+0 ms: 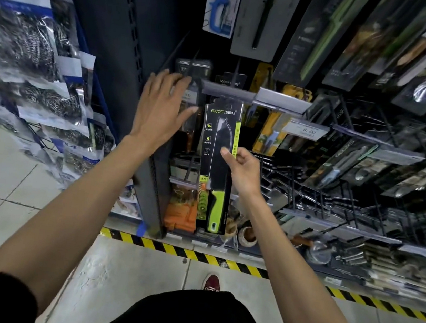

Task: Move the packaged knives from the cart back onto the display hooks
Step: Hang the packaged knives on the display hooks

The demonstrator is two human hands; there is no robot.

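Observation:
A packaged knife [219, 146] with a black card, black blade and lime-green handle stands upright in front of the display. My right hand [241, 171] pinches its right edge at mid-height. The top of the card sits just under a grey price-label strip [228, 91] at the end of a display hook. My left hand [159, 106] reaches forward to the left of the package, fingers straight and spread, touching hanging packs [193, 70] behind it. No cart is in view.
Packaged knives and tools [355, 44] hang across the right side of the rack, with bare wire hooks [337, 192] below. Bags of steel scourers [31, 58] hang at the left. Black-and-yellow floor tape [195, 255] runs along the shelf base; my shoe [212, 282] stands behind it.

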